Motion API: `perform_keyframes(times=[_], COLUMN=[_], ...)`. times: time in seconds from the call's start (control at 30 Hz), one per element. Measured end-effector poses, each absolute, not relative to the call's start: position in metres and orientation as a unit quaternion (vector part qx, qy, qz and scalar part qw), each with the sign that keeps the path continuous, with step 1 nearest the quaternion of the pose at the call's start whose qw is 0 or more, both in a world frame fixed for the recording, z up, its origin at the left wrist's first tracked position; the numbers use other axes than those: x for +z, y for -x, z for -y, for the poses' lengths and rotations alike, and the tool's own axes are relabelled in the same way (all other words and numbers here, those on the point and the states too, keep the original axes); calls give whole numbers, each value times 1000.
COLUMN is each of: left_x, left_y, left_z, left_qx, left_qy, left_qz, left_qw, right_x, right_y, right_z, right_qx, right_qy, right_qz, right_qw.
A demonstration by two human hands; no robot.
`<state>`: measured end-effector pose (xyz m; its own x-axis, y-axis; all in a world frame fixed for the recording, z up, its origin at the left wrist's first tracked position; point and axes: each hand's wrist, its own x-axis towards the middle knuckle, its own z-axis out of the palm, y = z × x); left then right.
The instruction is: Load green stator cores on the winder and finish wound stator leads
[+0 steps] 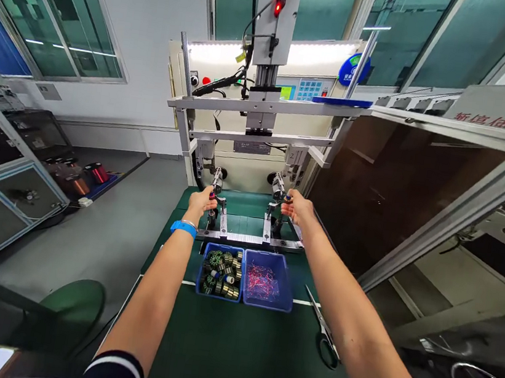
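Note:
At the winding machine (264,100), my left hand (201,203) reaches to the left spindle (218,178). Its thumb and fingers are closed around a small part with red and dark colours, mostly hidden. My right hand (299,209) is at the right spindle (277,187), fingers pinched on a small dark and brass-coloured piece that is too covered to name. Below both hands runs a metal rail (250,239) with upright brackets. In front of it stand a blue bin (198,284) of several metal armature cores and a second blue bin (282,301) holding red and pink wire scraps.
Black-handled scissors (323,331) lie on the green bench top (231,353), beside my right forearm. A metal frame with a brown panel (374,186) stands close on the right. To the left are a green stool (73,308) and wire spools (96,173) on the floor.

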<state>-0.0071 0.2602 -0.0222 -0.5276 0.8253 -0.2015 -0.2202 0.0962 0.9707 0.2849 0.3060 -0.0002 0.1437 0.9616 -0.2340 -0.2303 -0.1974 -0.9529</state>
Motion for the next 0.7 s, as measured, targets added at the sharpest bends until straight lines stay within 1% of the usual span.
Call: perform_keyframes(times=[0.1, 0.17, 0.23, 0.3, 0.33, 0.37, 0.4, 0.43, 0.5, 0.53, 0.6, 0.67, 0.7], left_x=[2, 21, 33, 30, 22, 10, -5, -22, -58, -75, -105, -128, -138], left_y=[1, -4, -8, -9, -9, -7, -5, -3, 2, 3, 2, -3, -6], left_z=[-256, -244, -221, -187, -166, -143, -120, -98, -57, -39, -9, 14, 23], left_qx=[652, 675, 681, 664, 650, 629, 600, 570, 530, 517, 487, 466, 453], left_qy=[-264, -293, -337, -386, -405, -431, -469, -490, -492, -486, -483, -478, -476], left_qz=[-581, -538, -488, -447, -434, -414, -375, -350, -341, -337, -348, -415, -449], left_qw=[409, 412, 429, 459, 475, 497, 528, 559, 601, 619, 640, 618, 606], right_x=[21, 21, 2, -36, -60, -86, -111, -134, -169, -178, -183, -171, -161], right_y=[-288, -289, -288, -286, -284, -281, -277, -273, -265, -262, -262, -269, -275], right_z=[-283, -253, -211, -164, -141, -119, -100, -84, -60, -52, -45, -47, -50], right_qx=[586, 629, 681, 729, 754, 774, 766, 758, 734, 709, 643, 552, 497], right_qy=[460, 394, 341, 308, 291, 261, 261, 268, 285, 294, 311, 320, 319], right_qz=[391, 431, 459, 481, 494, 528, 567, 585, 615, 640, 700, 769, 806], right_qw=[540, 513, 457, 377, 320, 233, 155, 108, 45, 22, 18, 31, 23])
